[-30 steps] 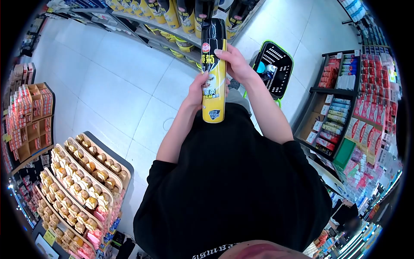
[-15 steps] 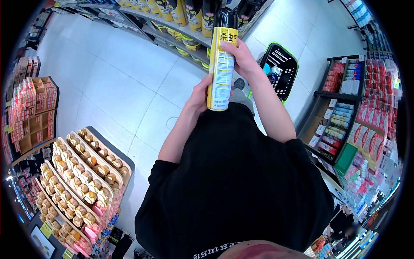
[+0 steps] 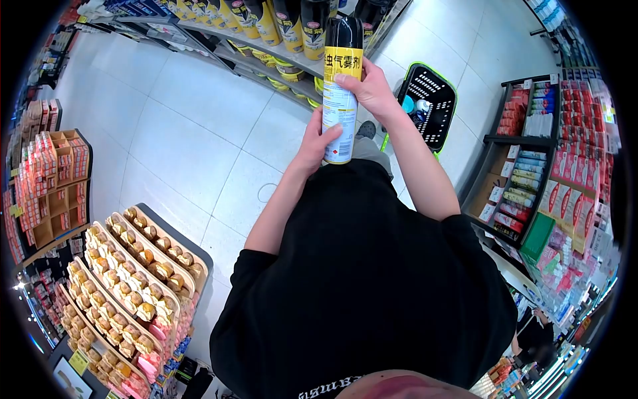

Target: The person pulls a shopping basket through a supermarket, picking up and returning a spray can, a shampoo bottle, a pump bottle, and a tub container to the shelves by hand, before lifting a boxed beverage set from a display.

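Note:
A yellow spray can [image 3: 340, 100] with a black cap stands upright between my two hands, its white text label facing me. My left hand [image 3: 315, 142] grips its lower left side, the thumb lying across the label near the base. Higher up, my right hand [image 3: 369, 88] holds the right side, thumb on the label below the yellow band. Just beyond the cap, similar black and yellow cans [image 3: 288, 30] line a shelf.
A black basket [image 3: 435, 133] with a green rim, holding a few items, is on the floor at right. Shelf edge [image 3: 219, 53] lies ahead. A tiered display [image 3: 126, 286] of wrapped round goods is at lower left, racks [image 3: 508, 176] at right. Another person [image 3: 533, 336] is at lower right.
The can has turned about its long axis, from the front picture to the white text label. My fingers have shifted on it, and the left thumb now lies over the label.

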A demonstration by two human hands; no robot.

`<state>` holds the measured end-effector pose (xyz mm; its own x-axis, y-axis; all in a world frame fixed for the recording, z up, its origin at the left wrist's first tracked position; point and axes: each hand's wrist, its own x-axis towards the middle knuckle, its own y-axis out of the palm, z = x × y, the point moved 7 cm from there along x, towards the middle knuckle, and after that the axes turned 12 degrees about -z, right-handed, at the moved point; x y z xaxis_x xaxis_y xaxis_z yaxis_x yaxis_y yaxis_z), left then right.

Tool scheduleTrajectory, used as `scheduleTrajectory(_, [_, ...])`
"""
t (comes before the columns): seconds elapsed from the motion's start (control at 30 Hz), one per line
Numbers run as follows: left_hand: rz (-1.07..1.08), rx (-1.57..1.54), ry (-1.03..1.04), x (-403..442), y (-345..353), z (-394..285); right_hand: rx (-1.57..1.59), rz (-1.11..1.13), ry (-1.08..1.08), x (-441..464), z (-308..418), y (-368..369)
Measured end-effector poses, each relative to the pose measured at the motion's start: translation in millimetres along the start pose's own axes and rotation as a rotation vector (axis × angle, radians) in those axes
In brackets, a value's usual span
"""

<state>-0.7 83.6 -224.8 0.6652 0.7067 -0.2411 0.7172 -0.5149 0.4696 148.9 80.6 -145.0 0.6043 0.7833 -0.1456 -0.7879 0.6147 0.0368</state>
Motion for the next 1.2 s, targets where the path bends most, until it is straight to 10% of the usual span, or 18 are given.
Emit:
scheduleTrajectory(0.4, [0.355,-0.543,-0.512,-20.0,18.6,8.2,0.302,0.199,0.146,2.2,-18.0,-7.1])
scheduleTrajectory(0.7, [0.126,-0.199,-0.400,-0.7,0.3,21.3,0.019,-0.039,0.005,4.1,9.1,-13.2])
scheduleTrajectory(0.83, [0.027,0.124,0.008,11.5,1.7,5.7,-0.141,-0.146,-0.066,15.8,3.7,-17.4])
scheduleTrajectory(1.2, [0.069,0.009,-0.164,13.4,-4.2,6.4,-0.184,-0.097,0.014,28.9,4.8,-27.6])
